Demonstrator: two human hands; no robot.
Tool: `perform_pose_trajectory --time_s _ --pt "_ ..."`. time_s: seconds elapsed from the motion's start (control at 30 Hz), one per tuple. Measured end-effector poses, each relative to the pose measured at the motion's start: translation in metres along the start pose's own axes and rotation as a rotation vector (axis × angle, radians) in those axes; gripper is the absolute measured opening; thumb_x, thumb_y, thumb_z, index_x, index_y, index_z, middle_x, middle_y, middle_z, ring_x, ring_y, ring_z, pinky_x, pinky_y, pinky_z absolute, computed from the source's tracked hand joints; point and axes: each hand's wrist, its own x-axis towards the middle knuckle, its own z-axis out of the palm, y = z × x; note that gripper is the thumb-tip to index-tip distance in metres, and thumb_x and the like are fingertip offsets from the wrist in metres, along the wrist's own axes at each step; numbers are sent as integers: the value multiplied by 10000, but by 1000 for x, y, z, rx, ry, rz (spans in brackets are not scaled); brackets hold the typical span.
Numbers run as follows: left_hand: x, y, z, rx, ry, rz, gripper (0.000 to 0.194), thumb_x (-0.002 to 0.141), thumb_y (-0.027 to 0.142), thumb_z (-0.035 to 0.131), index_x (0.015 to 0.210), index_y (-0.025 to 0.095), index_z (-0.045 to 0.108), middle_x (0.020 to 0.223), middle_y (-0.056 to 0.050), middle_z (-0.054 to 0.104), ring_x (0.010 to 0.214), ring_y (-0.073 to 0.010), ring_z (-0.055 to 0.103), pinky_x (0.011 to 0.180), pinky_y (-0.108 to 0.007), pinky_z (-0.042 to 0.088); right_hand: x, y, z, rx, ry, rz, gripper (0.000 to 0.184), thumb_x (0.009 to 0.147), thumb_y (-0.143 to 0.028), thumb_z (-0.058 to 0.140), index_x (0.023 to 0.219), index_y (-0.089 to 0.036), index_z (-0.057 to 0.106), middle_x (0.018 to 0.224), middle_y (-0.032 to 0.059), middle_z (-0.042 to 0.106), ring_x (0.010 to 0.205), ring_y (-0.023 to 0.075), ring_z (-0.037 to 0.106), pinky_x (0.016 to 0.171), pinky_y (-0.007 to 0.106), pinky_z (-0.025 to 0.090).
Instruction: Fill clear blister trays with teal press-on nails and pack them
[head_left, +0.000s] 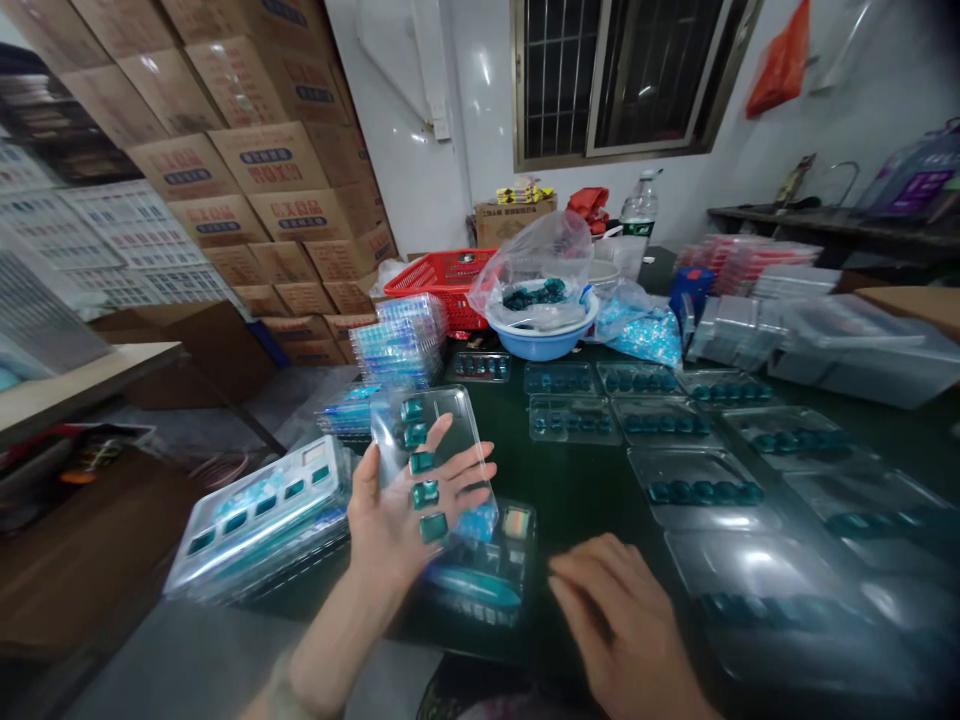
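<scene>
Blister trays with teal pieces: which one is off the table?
The clear blister tray in the left hand, tilted up with its column of five teal pieces; the other trays lie flat on the dark table.

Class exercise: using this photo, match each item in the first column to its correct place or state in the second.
Items:
1. clear tray
2. red basket
3. blue basin
4. orange bag

Places or states:
a. hanging on the wall
b. behind the blue basin
c. in the left hand
d. holding a plastic bag

Pairs: 1c, 2b, 3d, 4a
</scene>
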Motion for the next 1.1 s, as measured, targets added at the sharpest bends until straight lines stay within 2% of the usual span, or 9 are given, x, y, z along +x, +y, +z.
perform_pose_trajectory --time_s 0.1,0.2,0.33,0.47,0.6,0.7,0.83,1.0,1.1 --pt "1 -9 7 -15 25 22 675 786 575 283 1341 194 244 1187 -214 503 1087 -339 470 921 -527 264 18 -24 8 151 4 35 147 804 -148 448 747 -185 579 691 13 524 655 131 477 609 274 320" --pt "2 -23 13 -33 17 87 723 753 631 268 1344 217 234 1199 -190 499 1125 -341 432 939 -526 237 31 -33 17 173 -25 120 129 772 -154 482 692 -195 575 663 -3 515 653 132 464 602 267 299" --pt "3 -38 18 -42 18 161 715 746 634 260 1336 228 257 1212 -162 494 1123 -323 432 951 -496 242 40 -29 23 137 -124 284 91 699 -150 543 624 -198 561 612 -27 482 626 121 443 584 248 281" --pt "5 -47 22 -78 68 249 662 764 594 268 1318 233 297 1173 -131 528 1063 -300 479 901 -470 326 46 -22 28 212 -278 464 128 664 -169 547 541 -181 516 497 -53 366 492 88 360 479 214 244" --pt "9 -53 24 -103 110 290 634 760 579 289 1293 241 344 1135 -114 557 1019 -280 510 869 -434 367 49 -14 37 322 -292 580 162 635 -165 541 489 -176 472 439 -68 327 428 69 292 427 201 215" --pt "10 -55 23 -139 153 285 632 752 587 303 1283 249 359 1130 -119 564 1026 -277 511 870 -429 369 49 -10 40 344 -295 607 159 641 -149 505 490 -175 458 438 -65 354 423 67 296 420 196 216" --pt "13 -52 16 -194 190 204 647 737 594 347 1271 230 383 1143 -144 555 1076 -315 482 878 -479 356 50 -10 37 409 -322 588 125 664 -130 447 548 -175 439 488 -56 400 459 73 349 441 190 256" --pt "16 -45 3 -264 160 149 676 725 592 395 1278 203 377 1162 -176 535 1111 -341 452 894 -509 324 50 -13 24 619 -368 523 127 730 -140 424 614 -180 394 558 -59 379 505 69 360 460 179 286" --pt "16 -37 -3 -250 118 140 678 738 582 389 1295 198 349 1190 -186 509 1121 -338 442 910 -511 302 41 2 11 489 -333 517 125 770 -191 445 646 -178 433 598 -43 427 546 85 416 492 189 331"
